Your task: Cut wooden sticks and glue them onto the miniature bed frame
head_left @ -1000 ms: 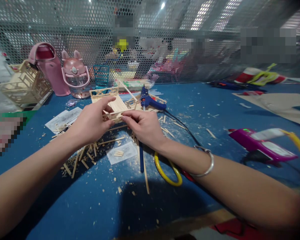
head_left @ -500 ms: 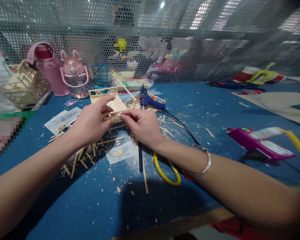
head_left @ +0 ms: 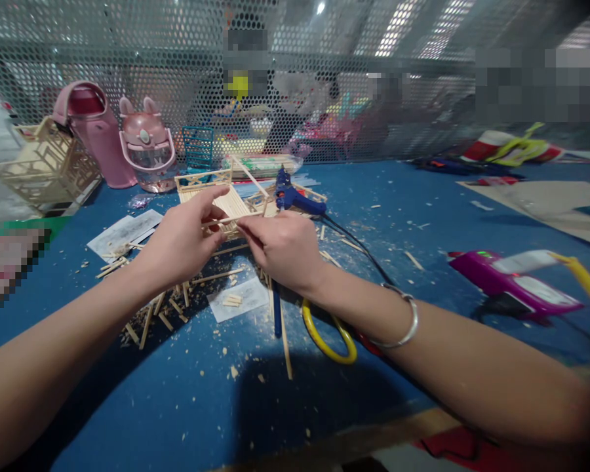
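My left hand (head_left: 181,239) and my right hand (head_left: 282,248) meet over the blue table (head_left: 423,216), both pinching the near edge of a small model built from thin wooden sticks (head_left: 223,196). The left thumb and fingers clamp a stick on the model's front rail; the right fingertips press the same rail from the other side. A silver bangle (head_left: 400,314) sits on my right wrist. Loose stick pieces (head_left: 167,308) lie under my left forearm.
A blue glue gun (head_left: 295,196) rests behind the model, its cord running right. Yellow-handled scissors (head_left: 327,328) lie under my right wrist. Pink bottles (head_left: 147,151), a stick basket (head_left: 44,167), paper sheets (head_left: 125,229) and a purple tool (head_left: 516,285) surround; a mesh wall (head_left: 324,78) closes the back.
Both hands stay pinched on the model's front rail; they have shifted only slightly upward and away from me.
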`<action>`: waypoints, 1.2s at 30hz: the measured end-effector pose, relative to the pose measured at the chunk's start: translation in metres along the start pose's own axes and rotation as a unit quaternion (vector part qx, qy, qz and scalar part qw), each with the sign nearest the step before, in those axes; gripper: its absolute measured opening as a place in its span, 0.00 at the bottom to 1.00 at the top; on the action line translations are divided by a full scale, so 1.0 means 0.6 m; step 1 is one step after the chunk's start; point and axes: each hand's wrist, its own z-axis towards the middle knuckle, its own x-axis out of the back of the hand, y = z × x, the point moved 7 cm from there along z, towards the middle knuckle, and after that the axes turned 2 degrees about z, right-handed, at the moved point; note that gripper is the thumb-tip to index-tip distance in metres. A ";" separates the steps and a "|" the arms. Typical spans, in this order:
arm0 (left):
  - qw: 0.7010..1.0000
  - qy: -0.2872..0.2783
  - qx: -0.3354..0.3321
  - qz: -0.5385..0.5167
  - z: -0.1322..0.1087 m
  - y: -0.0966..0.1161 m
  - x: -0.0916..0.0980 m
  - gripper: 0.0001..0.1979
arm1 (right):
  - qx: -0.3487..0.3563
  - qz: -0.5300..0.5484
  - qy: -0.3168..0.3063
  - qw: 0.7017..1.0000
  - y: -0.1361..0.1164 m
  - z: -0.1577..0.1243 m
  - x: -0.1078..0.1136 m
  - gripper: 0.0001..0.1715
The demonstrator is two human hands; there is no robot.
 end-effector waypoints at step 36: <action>0.999 0.016 0.002 -0.051 0.001 -0.006 -0.001 0.30 | -0.081 0.044 0.034 0.995 0.014 -0.006 0.005 0.16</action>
